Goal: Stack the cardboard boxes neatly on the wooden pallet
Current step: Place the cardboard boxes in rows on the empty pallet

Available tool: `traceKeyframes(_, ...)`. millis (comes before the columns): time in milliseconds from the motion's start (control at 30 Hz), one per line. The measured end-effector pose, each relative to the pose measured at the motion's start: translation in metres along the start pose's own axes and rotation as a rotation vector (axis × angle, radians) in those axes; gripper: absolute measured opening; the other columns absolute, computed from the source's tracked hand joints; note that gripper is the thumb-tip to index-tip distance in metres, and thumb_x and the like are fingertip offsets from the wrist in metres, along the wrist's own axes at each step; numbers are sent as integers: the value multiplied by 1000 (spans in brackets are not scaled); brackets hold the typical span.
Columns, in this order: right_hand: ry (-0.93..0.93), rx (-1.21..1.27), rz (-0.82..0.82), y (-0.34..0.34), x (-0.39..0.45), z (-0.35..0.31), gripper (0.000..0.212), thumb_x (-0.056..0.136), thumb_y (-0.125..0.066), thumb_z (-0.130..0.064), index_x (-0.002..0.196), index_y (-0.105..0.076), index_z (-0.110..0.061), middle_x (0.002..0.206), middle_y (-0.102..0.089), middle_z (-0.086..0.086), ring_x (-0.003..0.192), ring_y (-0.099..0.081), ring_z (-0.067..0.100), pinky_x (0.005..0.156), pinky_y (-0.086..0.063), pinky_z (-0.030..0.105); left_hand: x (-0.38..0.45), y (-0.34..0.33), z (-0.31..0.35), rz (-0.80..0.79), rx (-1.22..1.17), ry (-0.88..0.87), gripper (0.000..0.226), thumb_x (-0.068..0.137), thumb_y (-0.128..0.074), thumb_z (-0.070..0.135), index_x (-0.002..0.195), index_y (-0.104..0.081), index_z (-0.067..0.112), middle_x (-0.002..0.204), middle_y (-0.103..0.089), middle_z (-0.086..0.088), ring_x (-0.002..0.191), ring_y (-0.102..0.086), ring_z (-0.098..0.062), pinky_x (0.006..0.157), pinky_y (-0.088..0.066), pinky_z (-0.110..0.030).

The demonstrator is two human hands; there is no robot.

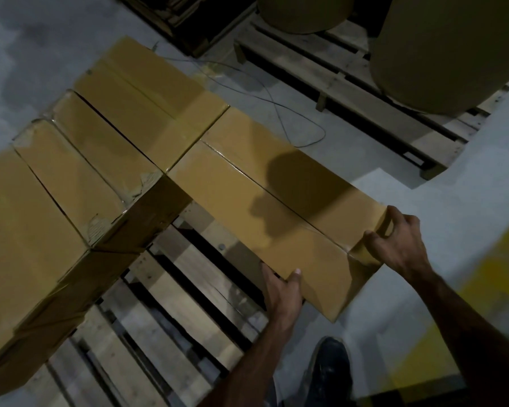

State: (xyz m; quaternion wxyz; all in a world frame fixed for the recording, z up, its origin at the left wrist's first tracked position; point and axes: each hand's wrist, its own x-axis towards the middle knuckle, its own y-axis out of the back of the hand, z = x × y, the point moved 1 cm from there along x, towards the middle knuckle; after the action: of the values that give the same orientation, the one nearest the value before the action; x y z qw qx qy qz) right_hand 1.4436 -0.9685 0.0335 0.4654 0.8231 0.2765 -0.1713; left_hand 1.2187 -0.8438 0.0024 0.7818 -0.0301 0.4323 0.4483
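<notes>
Both hands grip one long cardboard box (276,207) at its near end: left hand (282,292) clasping the side edge, right hand (400,245) curled over the corner. It lies across the wooden pallet (182,289), butting a row of four stacked boxes (80,177). Beyond, a loose wire (276,107) crosses the floor beside a second pallet (350,89) bearing two brown rolls (453,51); a dark shoe (329,374) stands just below.

boxes (106,160) on pallet (188,289) — rolls (453,54) behind

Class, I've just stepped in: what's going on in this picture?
A person is setting a long cardboard box onto a wooden pallet. The left hand grips its near side edge, the right hand its end. It lies beside a row of boxes already on the pallet, whose near slats are bare.
</notes>
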Motion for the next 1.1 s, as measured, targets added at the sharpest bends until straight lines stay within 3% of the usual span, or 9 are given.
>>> traceKeyframes(167, 6, -5, 1, 0, 2, -1, 76, 89, -77, -37, 151, -34, -24, 148, -31, 10, 127, -49, 47, 101, -51, 64, 0, 1, 2, -20, 15, 19, 98, 102, -68, 35, 169, 2, 19, 174, -18, 0, 157, -29, -27, 125, -33, -42)
traceKeyframes(333, 11, -18, 9, -1, 3, -2, 77, 90, -77, -36, 152, -34, -23, 149, -32, 12, 128, -49, 47, 102, -50, 64, 1, 1, 5, 9, 19, 19, 95, 101, -70, 33, 169, -5, 21, 172, -26, -2, 153, -35, -28, 124, -35, -43)
traceKeyframes(467, 1, -12, 2, -2, 4, -3, 79, 90, -78, -35, 153, -33, -21, 150, -31, 13, 130, -48, 47, 103, -48, 60, -1, 1, 6, -12, -7, 30, 98, 101, -69, 36, 169, -1, 20, 174, -19, -1, 157, -29, -28, 126, -31, -45)
traceKeyframes(633, -12, -25, -11, -1, 3, -3, 85, 90, -79, -35, 157, -29, -20, 153, -29, 15, 133, -46, 48, 105, -46, 60, 0, 3, 6, -3, -33, 18, 95, 98, -73, 34, 169, -12, 23, 167, -36, 1, 149, -41, -26, 121, -39, -45)
traceKeyframes(800, 0, -45, -25, -1, 3, -3, 92, 89, -79, -39, 160, -23, -23, 160, -23, 14, 136, -44, 50, 108, -45, 63, -1, 7, 5, 13, -47, -29, 75, 98, -73, 26, 162, -34, 29, 145, -59, 8, 129, -59, -19, 112, -49, -46)
traceKeyframes(967, 20, -68, -13, -4, -1, -1, 96, 90, -79, -40, 163, -19, -20, 169, -11, 13, 143, -37, 51, 111, -41, 65, -1, 15, 11, 22, -20, -38, 80, 99, -70, 32, 166, -26, 28, 156, -51, 4, 143, -50, -26, 116, -45, -48)
traceKeyframes(1100, 29, -40, 13, -1, -21, -6, 87, 93, -78, -34, 161, -27, -16, 167, -13, 14, 141, -40, 49, 109, -43, 61, -15, 26, 26, 66, 70, -63, 82, 102, -69, 29, 168, -19, 24, 159, -47, -3, 145, -46, -27, 114, -45, -45)
